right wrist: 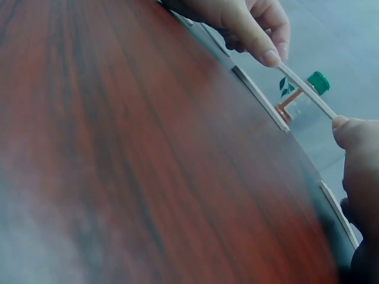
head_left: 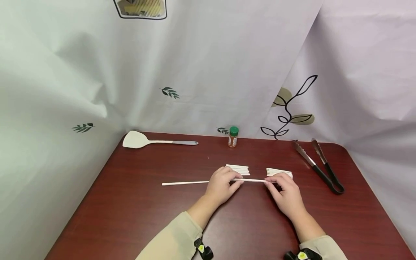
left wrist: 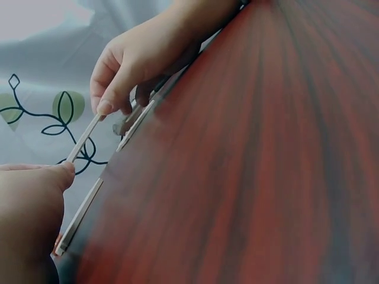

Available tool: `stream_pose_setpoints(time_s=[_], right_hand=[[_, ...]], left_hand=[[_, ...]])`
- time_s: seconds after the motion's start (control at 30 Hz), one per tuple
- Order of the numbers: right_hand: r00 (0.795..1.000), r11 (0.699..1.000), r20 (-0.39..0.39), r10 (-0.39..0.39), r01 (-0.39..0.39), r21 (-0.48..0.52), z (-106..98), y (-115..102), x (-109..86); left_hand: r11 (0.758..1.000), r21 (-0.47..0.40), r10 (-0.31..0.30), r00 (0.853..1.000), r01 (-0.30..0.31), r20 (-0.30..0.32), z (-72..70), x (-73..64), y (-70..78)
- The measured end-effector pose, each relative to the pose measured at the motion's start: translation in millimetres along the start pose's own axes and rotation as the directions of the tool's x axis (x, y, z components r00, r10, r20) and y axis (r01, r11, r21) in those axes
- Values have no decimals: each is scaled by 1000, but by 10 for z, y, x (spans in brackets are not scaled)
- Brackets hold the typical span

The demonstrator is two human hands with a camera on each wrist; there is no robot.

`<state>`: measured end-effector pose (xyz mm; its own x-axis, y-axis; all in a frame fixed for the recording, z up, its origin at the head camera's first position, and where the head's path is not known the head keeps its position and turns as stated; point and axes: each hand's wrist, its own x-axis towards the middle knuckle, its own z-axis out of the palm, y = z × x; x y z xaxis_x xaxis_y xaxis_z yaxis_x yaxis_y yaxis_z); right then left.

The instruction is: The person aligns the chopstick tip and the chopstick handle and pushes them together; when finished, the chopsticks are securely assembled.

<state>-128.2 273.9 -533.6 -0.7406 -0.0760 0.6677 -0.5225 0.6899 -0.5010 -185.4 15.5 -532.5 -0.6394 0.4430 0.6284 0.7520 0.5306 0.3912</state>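
A thin white stick point(head_left: 249, 180) spans the gap between my two hands. My left hand point(head_left: 221, 184) pinches it with thumb and fingertips, and my right hand point(head_left: 286, 192) pinches it near its right end. To the left of my left hand a long white length point(head_left: 185, 183) sticks out; the hand hides whether it is one piece with the stick. In the right wrist view the stick point(right wrist: 308, 92) is raised above the tabletop. Just behind my left hand lies a row of short white sticks point(head_left: 238, 168); another row of short sticks point(head_left: 278, 172) lies behind my right hand, partly covered.
A white spatula point(head_left: 136, 140) with a grey handle lies at the back left. By the back edge stands a small green-capped jar point(head_left: 233, 137). Black-handled tongs point(head_left: 325, 169) lie spread at the right. Cloth point(head_left: 208, 65) hangs around the dark red table point(head_left: 130, 213).
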Motion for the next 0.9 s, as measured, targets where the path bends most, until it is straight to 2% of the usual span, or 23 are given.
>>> stream_pose_setpoints(time_s=[0.2, 0.4, 0.57, 0.77, 0.9], right_hand=[[1000, 1000, -17, 17, -17, 21, -75, 19, -72], [999, 999, 13, 46, -46, 26, -81, 24, -85], [999, 998, 31, 24, -26, 50, -68, 45, -68], [998, 997, 59, 31, -35, 68, -58, 55, -64], [998, 998, 62, 27, -31, 54, -48, 51, -62]], left_hand=[[1000, 19, -1, 1000, 0, 30, 51, 21, 74], [1000, 28, -8, 998, 6, 63, 38, 19, 96], [999, 31, -12, 993, 8, 118, 25, 13, 87], [1000, 3, -7, 987, 7, 163, 24, 6, 74], [999, -29, -19, 985, 24, 169, 22, -2, 67]])
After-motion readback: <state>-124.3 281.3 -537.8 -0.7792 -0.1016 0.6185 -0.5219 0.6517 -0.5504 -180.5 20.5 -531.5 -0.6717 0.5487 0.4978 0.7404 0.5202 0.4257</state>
